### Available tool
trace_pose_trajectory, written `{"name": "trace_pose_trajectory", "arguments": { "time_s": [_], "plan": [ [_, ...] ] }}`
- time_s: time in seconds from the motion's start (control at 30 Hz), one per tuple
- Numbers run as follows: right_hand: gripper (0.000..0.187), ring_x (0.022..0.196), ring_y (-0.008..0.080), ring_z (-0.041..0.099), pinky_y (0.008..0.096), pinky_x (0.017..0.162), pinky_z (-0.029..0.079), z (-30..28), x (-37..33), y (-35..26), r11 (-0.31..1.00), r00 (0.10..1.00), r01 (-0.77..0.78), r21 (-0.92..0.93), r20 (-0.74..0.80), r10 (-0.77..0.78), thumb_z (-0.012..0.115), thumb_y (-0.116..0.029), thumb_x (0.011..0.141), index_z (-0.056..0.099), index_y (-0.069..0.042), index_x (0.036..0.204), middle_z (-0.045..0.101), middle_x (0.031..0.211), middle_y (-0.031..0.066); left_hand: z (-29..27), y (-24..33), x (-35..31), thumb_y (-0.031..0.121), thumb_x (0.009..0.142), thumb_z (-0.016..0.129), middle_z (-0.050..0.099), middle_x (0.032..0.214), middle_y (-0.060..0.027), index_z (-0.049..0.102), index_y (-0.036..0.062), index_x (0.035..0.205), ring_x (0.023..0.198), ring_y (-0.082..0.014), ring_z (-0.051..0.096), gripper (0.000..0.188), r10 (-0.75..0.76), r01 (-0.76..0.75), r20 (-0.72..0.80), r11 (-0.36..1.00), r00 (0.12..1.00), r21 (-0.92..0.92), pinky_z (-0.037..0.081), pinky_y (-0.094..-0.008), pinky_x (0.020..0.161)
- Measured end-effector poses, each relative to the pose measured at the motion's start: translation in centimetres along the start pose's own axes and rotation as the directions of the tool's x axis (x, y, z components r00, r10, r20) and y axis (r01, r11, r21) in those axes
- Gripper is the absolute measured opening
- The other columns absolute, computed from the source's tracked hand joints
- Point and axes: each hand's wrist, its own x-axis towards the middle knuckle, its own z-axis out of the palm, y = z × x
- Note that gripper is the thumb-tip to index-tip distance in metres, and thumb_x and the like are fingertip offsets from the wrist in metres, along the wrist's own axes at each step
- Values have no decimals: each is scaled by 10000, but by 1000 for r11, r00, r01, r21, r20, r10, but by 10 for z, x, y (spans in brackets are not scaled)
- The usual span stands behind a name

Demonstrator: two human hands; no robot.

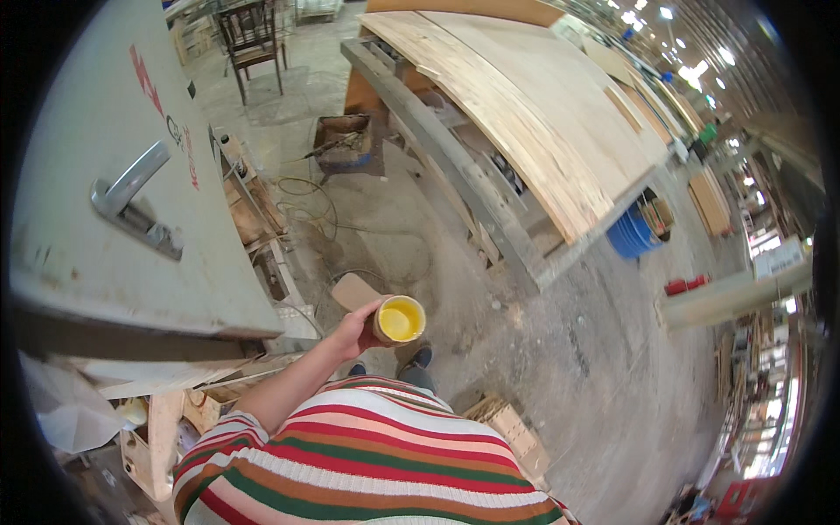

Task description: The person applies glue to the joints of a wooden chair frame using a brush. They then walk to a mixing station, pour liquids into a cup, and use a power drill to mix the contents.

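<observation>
My left hand [353,332] is wrapped around the side of a cup [423,317] in front of my body. The cup is upright, and yellow liquid [401,322] shows inside it. Just beyond the hand, a flat pinkish-tan board with rounded corners [352,290] is partly covered by my fingers; what it rests on is hard to make out. My right hand is outside the picture.
A grey metal cabinet [66,223] with a lever handle [131,179] stands close on my left. Ahead, a metal-framed table [455,157] carries wooden panels. A hose [328,214] and a bin [343,157] lie ahead; a blue drum [632,234] stands right.
</observation>
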Motion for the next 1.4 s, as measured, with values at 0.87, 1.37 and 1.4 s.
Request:
{"name": "trace_pose_trajectory", "arguments": {
  "time_s": [0.87, 1.37, 1.4],
  "plan": [
    [401, 797, 230, 612, 332, 722, 480, -271, 345, -687, 384, 502, 857, -344, 389, -772, 650, -228, 731, 579, -43, 1080, 634, 881, 144, -138, 288, 154, 361, 919, 311, 557, 1122, -69, 484, 109, 1163, 956, -220, 564, 391, 494, -796, -668, 548, 557, -258, 479, -369, 733],
    [268, 603, 222, 613, 350, 621, 491, -272, 502, -977, 605, 688, 721, -339, 460, -561, 629, -233, 677, 658, -45, 865, 641, 729, 114, -248, 602, 276, 276, 925, 303, 562, 1124, -83, 508, 44, 1102, 946, -214, 587, 357, 556, -762, -569, 612, 606, -213, 503, -357, 774],
    [298, 619, 224, 623, 352, 619, 498, -274, 512, -1009, 577, 669, 739, -347, 477, -570, 631, -236, 684, 647, -44, 911, 645, 755, 124, -260, 623, 285, 303, 925, 305, 550, 1157, -87, 490, 49, 1156, 1027, -231, 547, 390, 562, -779, -577, 581, 593, -235, 461, -376, 850]
  ]
}}
